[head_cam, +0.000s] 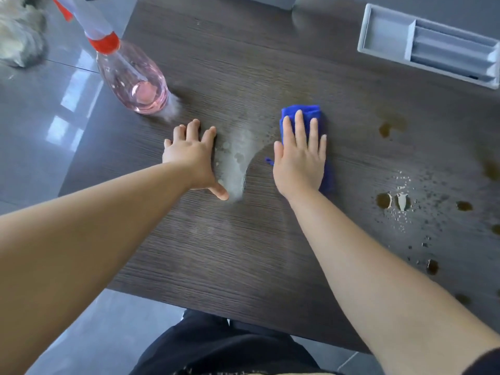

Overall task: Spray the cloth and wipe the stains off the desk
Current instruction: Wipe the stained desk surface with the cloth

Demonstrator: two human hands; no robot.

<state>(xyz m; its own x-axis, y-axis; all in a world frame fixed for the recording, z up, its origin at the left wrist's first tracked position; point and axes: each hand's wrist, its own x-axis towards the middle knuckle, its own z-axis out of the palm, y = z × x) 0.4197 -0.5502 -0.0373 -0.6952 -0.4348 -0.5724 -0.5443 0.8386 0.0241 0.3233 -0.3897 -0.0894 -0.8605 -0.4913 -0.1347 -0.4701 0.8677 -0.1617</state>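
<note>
A folded blue cloth [303,110] lies on the dark wood desk [243,253], pressed flat under my right hand [299,158], whose fingers are spread over it. My left hand [192,155] rests flat on the desk with its fingers apart and nothing in it. Between the hands runs a wet, curved smear [235,158]. Brown stains [384,200] and scattered droplets dot the desk to the right of the cloth. A clear spray bottle [132,77] of pink liquid with a red collar stands at the desk's far left.
A grey plastic organiser tray [430,47] sits at the far right of the desk. A fluffy pale object [21,36] lies on the shiny grey floor beyond the desk's left edge. More brown stains [389,127] lie farther right.
</note>
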